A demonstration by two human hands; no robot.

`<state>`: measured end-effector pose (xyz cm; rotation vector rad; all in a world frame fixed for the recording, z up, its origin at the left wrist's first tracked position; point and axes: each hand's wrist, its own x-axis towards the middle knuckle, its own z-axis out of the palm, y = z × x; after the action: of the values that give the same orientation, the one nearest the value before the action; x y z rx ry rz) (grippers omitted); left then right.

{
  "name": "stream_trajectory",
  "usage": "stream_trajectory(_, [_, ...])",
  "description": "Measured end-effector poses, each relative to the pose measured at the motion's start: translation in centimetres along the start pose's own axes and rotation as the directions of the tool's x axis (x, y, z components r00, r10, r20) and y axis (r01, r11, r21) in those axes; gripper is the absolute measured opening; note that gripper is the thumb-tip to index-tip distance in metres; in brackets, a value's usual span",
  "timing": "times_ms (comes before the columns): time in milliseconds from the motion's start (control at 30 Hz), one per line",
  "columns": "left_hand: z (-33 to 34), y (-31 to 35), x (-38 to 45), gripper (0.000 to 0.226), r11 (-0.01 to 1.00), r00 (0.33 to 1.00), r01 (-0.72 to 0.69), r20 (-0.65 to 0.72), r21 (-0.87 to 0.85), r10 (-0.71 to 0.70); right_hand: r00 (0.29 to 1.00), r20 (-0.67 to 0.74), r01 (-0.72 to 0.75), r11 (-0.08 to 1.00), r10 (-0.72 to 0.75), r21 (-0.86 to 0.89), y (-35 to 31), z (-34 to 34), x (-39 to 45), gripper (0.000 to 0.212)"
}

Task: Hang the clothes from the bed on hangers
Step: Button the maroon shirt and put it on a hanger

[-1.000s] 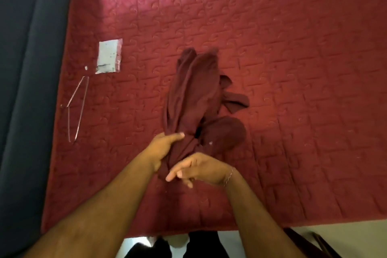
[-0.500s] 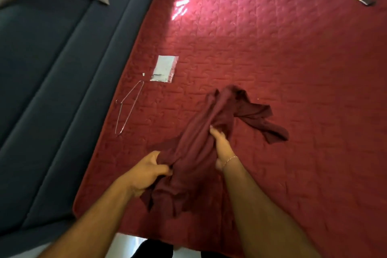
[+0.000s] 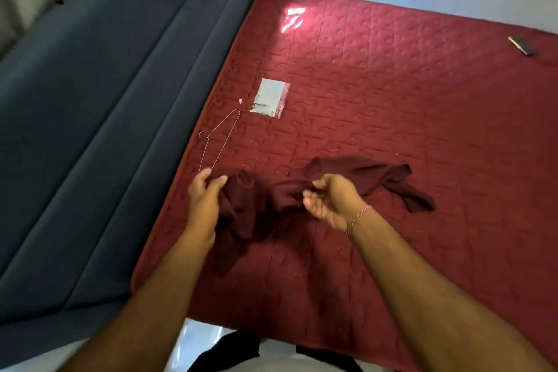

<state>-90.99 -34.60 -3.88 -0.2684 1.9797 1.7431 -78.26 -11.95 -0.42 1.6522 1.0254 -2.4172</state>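
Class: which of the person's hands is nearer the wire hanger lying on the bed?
Left. The left hand sits just below the wire hanger; the right hand is off to its right, gripping the maroon garment.

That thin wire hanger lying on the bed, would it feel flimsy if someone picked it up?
Probably light: the wire hanger is only a thin metal outline. It likely flexes somewhat, being so slender. It lies flat on the quilted bed cover, so it should not roll.

Dim room, sunlit glare patch on bed (image 3: 392, 118), soft wide-angle edges
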Motion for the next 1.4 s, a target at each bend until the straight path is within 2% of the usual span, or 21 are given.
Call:
stream_trajectory(67, [0.2,0.8,-1.0,0.059,0.939,0.935,-0.296,0.257,0.176,0.246,0.997,0.078,-0.002,0.994,-0.007,0.112,-0.5,2.4,-2.1,0.026])
stream_trajectory(133, [0.7,0.5,-2.1,0.073,0.884,0.767,-0.435,0.584,0.168,0.267,0.99,0.134,0.019,0.993,-0.035,0.119,0.0,5.3,-3.8,0.038])
stream_trajectory(167, [0.9,0.3,-2.4,0.079,0.841,0.706,-0.507,0.652,0.192,0.277,0.989,0.143,0.032,0.995,-0.045,0.096,0.3,6.8,-4.5,0.041])
stream_trajectory(200, [1.2,-0.1,-2.3,0.08,0.789,0.686,-0.568,0.663,0.233,0.298,0.987,0.149,0.042,0.996,-0.053,0.076,0.6,7.8,-4.9,0.043])
stream_trajectory(267, [1.2,-0.1,-1.5,0.061,0.708,0.746,-0.62,0.532,0.338,0.4,0.986,0.148,0.072,0.996,-0.08,0.058,0.9,9.3,-5.7,0.044])
stream_trajectory(333, [0.6,0.6,-0.7,0.029,0.76,0.818,-0.548,0.413,0.349,0.4,0.981,0.127,0.143,0.988,-0.148,0.049,1.2,10.0,-6.1,0.041])
stream_trajectory(433, [-0.6,2.5,0.3,0.011,0.895,0.867,-0.362,0.448,0.262,0.22,0.902,0.149,0.425,0.894,-0.405,-0.142,2.4,9.5,-6.1,0.027])
stream_trajectory(500, [-1.4,3.7,0.7,0.022,0.894,0.869,-0.35,0.454,0.279,0.198,0.772,0.33,0.633,0.616,-0.543,-0.468,3.3,8.3,-5.7,0.042])
stream_trajectory(567, [-1.8,5.0,0.6,0.033,0.909,0.86,-0.31,0.491,0.278,0.143,0.713,0.49,0.665,0.263,-0.502,-0.699,4.3,7.5,-5.2,0.073])
stream_trajectory(633, [-2.2,6.6,-0.3,0.028,0.965,0.837,-0.174,0.546,0.198,0.039,0.693,0.488,0.634,0.127,-0.531,-0.763,5.6,8.0,-4.9,0.085])
stream_trajectory(700, [-2.3,7.8,-1.1,0.02,0.991,0.81,-0.067,0.586,0.113,-0.013,0.663,0.403,0.612,0.146,-0.631,-0.777,6.4,8.8,-4.5,0.08])
stream_trajectory(767, [-2.3,8.6,-1.8,0.027,0.999,0.799,-0.021,0.601,0.051,-0.014,0.647,0.35,0.605,0.176,-0.678,-0.777,6.7,9.3,-4.1,0.071])
stream_trajectory(900, [-2.7,9.4,-2.3,0.021,0.998,0.83,0.043,0.558,-0.053,-0.007,0.706,0.423,0.639,0.253,-0.568,-0.726,6.4,9.4,-4.4,0.072])
stream_trajectory(967, [-2.8,9.4,-2.3,0.021,0.999,0.827,0.033,0.563,-0.025,-0.013,0.712,0.46,0.646,0.237,-0.531,-0.725,6.6,9.6,-4.5,0.071])
stream_trajectory(1033, [-2.7,9.2,-2.5,0.025,1.0,0.815,0.022,0.579,-0.014,-0.01,0.691,0.399,0.625,0.221,-0.602,-0.749,7.2,9.5,-4.3,0.053])
stream_trajectory(1100, [-2.6,9.0,-2.9,0.028,0.997,0.82,0.051,0.572,-0.056,-0.01,0.699,0.302,0.598,0.299,-0.648,-0.743,7.3,8.8,-4.0,0.031])
stream_trajectory(1200, [-2.3,8.5,-3.8,0.03,0.991,0.833,0.088,0.553,-0.101,-0.017,0.753,0.326,0.608,0.417,-0.571,-0.676,6.9,7.7,-4.4,0.018])
stream_trajectory(1267, [-2.0,7.8,-4.6,0.033,0.995,0.824,0.086,0.565,-0.059,-0.038,0.739,0.428,0.631,0.313,-0.52,-0.71,7.0,7.5,-4.8,0.03])
stream_trajectory(1333, [-1.7,7.4,-5.4,0.033,0.997,0.813,0.072,0.581,-0.034,-0.039,0.687,0.473,0.638,0.145,-0.552,-0.756,7.5,7.3,-4.6,0.028])
stream_trajectory(1367, [-1.5,7.4,-5.6,0.032,0.997,0.816,0.065,0.577,-0.043,-0.028,0.664,0.464,0.629,0.103,-0.586,-0.771,7.7,7.1,-4.3,0.025])
stream_trajectory(1400, [-1.5,7.4,-5.6,0.031,0.997,0.826,0.052,0.564,-0.057,-0.011,0.664,0.431,0.618,0.125,-0.611,-0.776,7.8,6.6,-3.9,0.023])
